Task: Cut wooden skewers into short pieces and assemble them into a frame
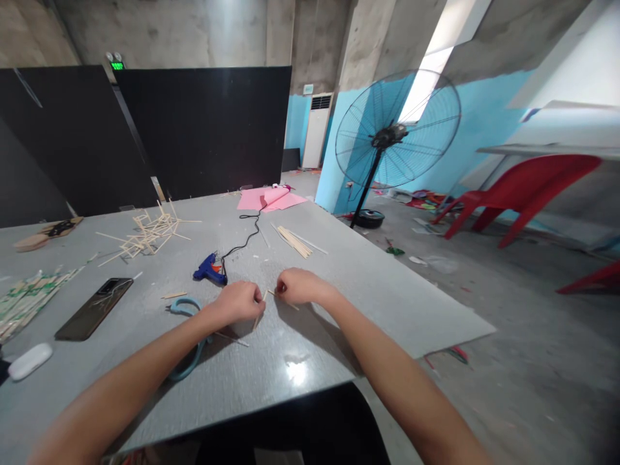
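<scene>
- Left hand (243,301): fingertips pinched together on a thin stick (256,321), right of the blue glue gun (209,268) and nearer the person.
- Right hand (296,286): fingertips closed on a 2nd stick (293,305), farther right of the glue gun.
- Stick bundle (294,241): right of the glue gun, beyond it.
- Stick framework (148,236): beyond the glue gun, leftward.
- Blue-handled pliers (177,306): on the glue gun's near side.

Glue gun (207,270): blue with orange trigger (216,268), black cord (252,234)
Sticks (294,242): pale tan; plier handles (185,373): light blue; tabletop (387,310): grey; paper (276,200): pink; wrappers (33,298): white with green print; panels (203,129): black; chair (527,194): red; wall (484,110): two-tone, blue below, grey above
</scene>
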The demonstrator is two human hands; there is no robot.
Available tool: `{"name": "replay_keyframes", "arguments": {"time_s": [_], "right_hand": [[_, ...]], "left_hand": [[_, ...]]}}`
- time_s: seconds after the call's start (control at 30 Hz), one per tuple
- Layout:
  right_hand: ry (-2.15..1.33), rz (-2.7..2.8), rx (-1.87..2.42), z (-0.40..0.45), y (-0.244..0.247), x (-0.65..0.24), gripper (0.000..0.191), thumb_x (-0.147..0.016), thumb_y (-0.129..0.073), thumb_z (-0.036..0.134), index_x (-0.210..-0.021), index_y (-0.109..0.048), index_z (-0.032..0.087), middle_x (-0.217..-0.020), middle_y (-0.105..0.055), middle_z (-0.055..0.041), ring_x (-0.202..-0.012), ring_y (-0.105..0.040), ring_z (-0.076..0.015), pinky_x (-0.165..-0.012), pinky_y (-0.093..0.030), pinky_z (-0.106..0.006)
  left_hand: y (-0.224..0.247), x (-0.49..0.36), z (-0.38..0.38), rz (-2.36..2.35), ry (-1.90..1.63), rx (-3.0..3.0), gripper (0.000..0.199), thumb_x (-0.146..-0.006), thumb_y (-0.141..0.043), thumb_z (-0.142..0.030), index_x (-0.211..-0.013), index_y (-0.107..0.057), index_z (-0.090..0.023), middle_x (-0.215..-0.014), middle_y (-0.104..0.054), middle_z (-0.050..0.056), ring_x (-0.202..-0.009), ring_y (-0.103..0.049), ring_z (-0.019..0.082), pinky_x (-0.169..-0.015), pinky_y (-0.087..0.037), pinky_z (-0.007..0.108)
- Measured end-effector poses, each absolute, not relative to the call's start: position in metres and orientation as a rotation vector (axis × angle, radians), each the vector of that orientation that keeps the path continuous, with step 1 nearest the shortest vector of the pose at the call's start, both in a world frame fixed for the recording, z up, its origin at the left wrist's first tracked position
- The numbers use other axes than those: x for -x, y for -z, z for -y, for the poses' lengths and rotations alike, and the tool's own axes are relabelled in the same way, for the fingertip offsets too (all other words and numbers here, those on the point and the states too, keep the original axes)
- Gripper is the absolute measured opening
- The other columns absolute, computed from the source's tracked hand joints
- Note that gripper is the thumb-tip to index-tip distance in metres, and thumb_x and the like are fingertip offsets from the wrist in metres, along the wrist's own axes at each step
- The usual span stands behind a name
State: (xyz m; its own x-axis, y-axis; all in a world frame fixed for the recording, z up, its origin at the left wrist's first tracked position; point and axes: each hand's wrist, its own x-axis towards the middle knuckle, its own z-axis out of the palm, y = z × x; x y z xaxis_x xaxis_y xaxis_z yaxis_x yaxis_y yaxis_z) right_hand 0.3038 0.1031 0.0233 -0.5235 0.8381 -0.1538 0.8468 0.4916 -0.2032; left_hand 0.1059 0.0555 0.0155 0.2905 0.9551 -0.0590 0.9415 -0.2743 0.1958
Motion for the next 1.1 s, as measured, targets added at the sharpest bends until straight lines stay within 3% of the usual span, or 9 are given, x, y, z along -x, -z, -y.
{"name": "replay_keyframes", "arguments": {"time_s": [0.67, 1.1], "right_hand": [[0.391, -2.660, -1.519, -0.102, -0.029, -0.306, 0.026, -0.079, -0.066, 0.021, -0.098, -0.083, 0.019, -0.097, -0.082, -0.0115, -0.087, -0.074, -0.0245, -0.060, -0.039, -0.028], [0.444, -2.695, -1.518, -0.106, -0.033, -0.313, 0.030, -0.082, -0.066, 0.015, -0.107, -0.082, 0.022, -0.105, -0.081, -0.0077, -0.093, -0.073, -0.0217, -0.067, -0.044, -0.026]], "left_hand": [[-0.013, -0.103, -0.056, -1.748, -0.095, -2.400, 0.027, -0.088, -0.062, -0.040, -0.096, -0.078, -0.021, -0.091, -0.078, 0.009, -0.088, -0.072, 0.026, -0.073, -0.049, 0.031], [-0.025, -0.109, -0.049, -1.785, -0.053, -2.351, 0.028, -0.088, -0.062, -0.039, -0.096, -0.079, -0.019, -0.096, -0.079, 0.011, -0.091, -0.073, 0.029, -0.072, -0.048, 0.032]]}}
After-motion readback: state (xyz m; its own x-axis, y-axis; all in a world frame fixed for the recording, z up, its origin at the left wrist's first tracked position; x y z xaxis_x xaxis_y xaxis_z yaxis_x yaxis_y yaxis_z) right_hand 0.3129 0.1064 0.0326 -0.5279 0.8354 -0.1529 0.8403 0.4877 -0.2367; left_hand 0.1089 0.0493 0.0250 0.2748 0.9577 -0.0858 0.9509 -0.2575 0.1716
